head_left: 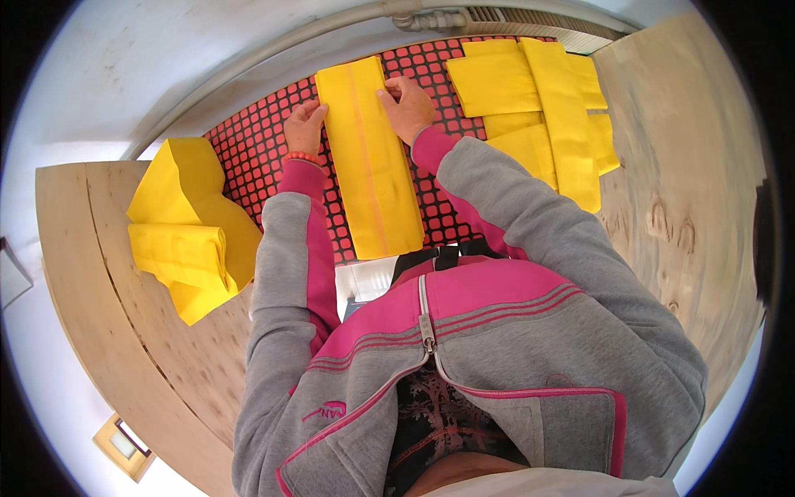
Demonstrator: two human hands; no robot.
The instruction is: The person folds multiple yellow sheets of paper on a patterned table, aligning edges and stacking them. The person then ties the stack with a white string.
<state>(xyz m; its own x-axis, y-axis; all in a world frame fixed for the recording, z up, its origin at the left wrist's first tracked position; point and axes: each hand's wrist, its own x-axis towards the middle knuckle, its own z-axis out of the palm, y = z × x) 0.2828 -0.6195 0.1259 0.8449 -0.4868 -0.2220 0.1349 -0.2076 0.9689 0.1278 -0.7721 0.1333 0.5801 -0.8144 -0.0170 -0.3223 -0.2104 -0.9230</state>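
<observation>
From my remote seat, head view: a long folded yellow cloth (370,166) lies flat on the red-and-black patterned mat (257,124), running away from the wearer, a faint orange line down its length. Left hand (305,128) at its left edge, near the far end, fingers bunched narrow; right hand (408,109) opposite, fingers curled, thumb at the right edge. I cannot tell whether either one pinches the fabric. Red beaded bracelet (301,157) on left wrist. Off left, I note loosely folded yellow fabric (186,174); off right, overlapping yellow strips (566,124), partly over the wooden surface (662,149).
</observation>
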